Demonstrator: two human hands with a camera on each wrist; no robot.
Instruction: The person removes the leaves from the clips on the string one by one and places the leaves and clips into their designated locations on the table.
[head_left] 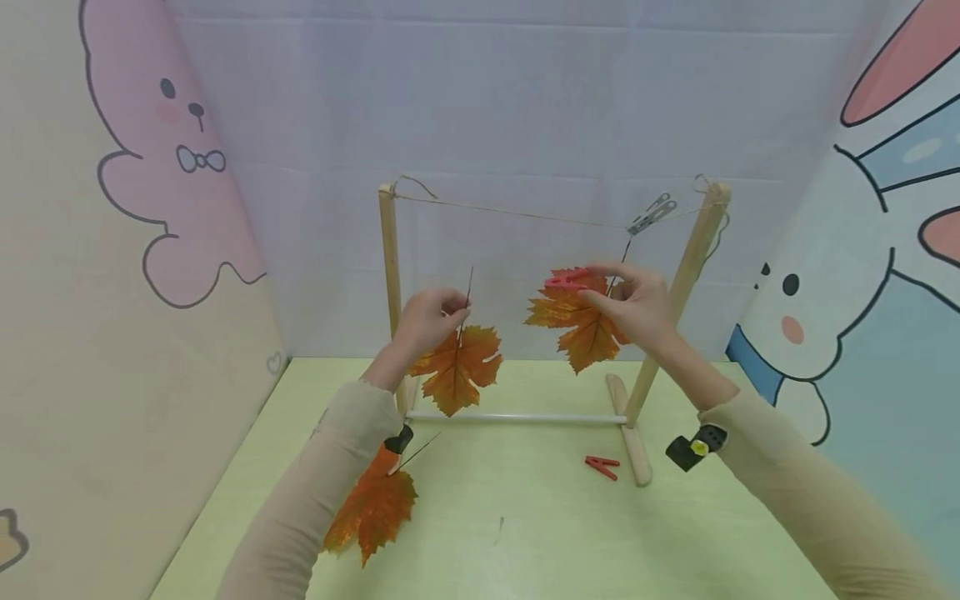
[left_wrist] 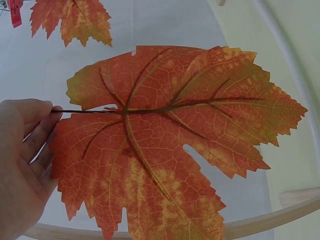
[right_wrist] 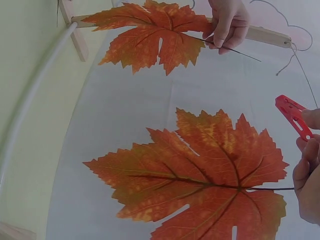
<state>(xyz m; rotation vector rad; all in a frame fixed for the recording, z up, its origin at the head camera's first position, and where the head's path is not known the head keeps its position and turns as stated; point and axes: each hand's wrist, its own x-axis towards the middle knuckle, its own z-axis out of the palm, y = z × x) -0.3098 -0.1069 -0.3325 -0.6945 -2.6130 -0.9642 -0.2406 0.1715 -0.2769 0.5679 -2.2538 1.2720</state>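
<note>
My left hand (head_left: 433, 321) pinches the thin dark stem of an orange maple-like leaf (head_left: 459, 371), whose blade hangs below the fingers. In the left wrist view that leaf (left_wrist: 165, 135) spreads wide beside the fingertips. Between thumb and fingers my right hand (head_left: 637, 304) holds a red clothespin (head_left: 566, 279), also seen as a red clothespin (right_wrist: 295, 117) in the right wrist view. Behind that hand, a second leaf (head_left: 592, 343) hangs by its stem from a grey clothespin (head_left: 651, 215) clipped on the string (head_left: 510, 211).
Two wooden posts (head_left: 388, 250) hold up the string, with a white rod (head_left: 517, 417) joining them low down. Another red clothespin (head_left: 602, 467) lies on the pale green table (head_left: 540, 533) near the right foot. A third leaf (head_left: 375, 508) lies at left, partly under my left sleeve.
</note>
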